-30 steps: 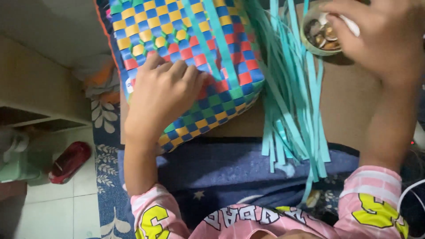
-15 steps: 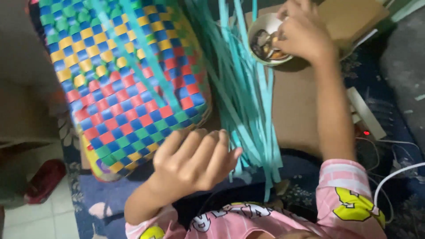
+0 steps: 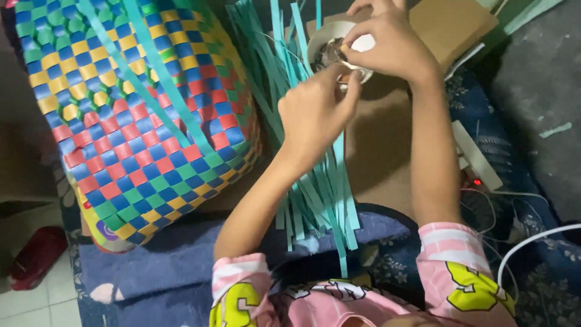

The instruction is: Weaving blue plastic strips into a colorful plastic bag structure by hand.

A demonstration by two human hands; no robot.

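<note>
Both hands meeting above teal strips (image 3: pixel 315 181): left hand (image 3: pixel 315 115) pinching near small round bowl (image 3: pixel 330 45), right hand (image 3: pixel 393 48) over its rim; woven basket (image 3: pixel 133 115) at left.

Woven basket (image 3: pixel 133 115): checkered blue, red, yellow, green. Strips (image 3: pixel 315 194): teal. Sleeves (image 3: pixel 460 266): pink, yellow print.

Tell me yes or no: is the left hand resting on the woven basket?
No. The left hand is raised over the teal strips near the small bowl, apart from the woven basket.

Home floor (tiled (image 3: pixel 36 303)) with woven basket (image 3: pixel 133 115).
</note>
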